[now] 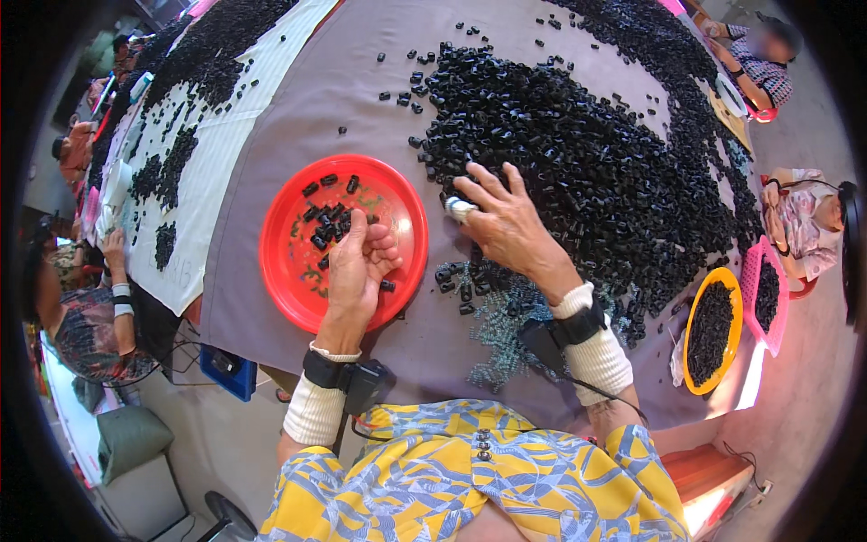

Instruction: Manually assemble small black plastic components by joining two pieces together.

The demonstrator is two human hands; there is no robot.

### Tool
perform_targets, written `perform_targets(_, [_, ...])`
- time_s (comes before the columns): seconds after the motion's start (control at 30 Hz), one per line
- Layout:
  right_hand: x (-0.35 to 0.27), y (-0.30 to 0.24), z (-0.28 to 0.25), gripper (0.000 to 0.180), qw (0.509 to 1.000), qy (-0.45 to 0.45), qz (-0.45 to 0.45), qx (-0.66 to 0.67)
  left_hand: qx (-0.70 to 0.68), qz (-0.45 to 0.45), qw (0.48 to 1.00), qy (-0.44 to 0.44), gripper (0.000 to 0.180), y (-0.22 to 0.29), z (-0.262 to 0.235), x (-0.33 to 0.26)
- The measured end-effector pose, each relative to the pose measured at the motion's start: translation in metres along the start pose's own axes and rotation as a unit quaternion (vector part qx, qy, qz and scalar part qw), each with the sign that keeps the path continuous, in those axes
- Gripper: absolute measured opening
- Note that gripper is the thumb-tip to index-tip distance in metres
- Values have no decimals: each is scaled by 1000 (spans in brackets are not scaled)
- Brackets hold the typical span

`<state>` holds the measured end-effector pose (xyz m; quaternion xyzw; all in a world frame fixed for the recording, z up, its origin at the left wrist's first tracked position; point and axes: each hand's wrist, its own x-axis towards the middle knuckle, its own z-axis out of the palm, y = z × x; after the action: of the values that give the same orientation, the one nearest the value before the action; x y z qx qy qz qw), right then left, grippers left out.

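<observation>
My left hand (358,269) is over a round red plate (282,271), palm turned up. Its fingers curl in beside the raised thumb, and whatever they hold, if anything, is hidden. Several small black tubular plastic pieces (330,224) lie on the plate around it. At the near left edge of a big heap of similar black pieces (578,154) is my right hand (508,224), fingers apart, with white tape on one finger. Below that hand, small pale blue-green pieces (506,330) are scattered on the grey cloth.
A yellow basin (737,339) and a pink basket (777,334), both with black pieces, stand at the right edge of the cloth-covered table (298,117). Other people work at both sides. A white cloth (194,217) with more black pieces lies to the left.
</observation>
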<state>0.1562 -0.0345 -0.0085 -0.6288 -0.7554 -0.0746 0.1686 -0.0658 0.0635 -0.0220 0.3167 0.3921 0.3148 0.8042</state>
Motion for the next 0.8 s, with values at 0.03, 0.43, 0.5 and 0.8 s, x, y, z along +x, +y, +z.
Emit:
perform_targets(0.03, [5, -1, 6, 31, 1000, 0, -1, 1, -15, -12, 1000, -8, 40, 1, -1, -2])
perform_targets(0.43, [-27, 41, -3, 21, 997, 19, 47, -62, 53, -12, 997, -60, 23, 1, 23, -8])
perform_targets(0.5, [-37, 48, -5, 17, 996, 14, 66, -67, 55, -15, 996, -72, 22, -2, 27, -7])
perform_targets(0.8, [-56, 60, -15, 14, 992, 10, 91, -90, 122, -24, 980, -158, 24, -16, 53, 0])
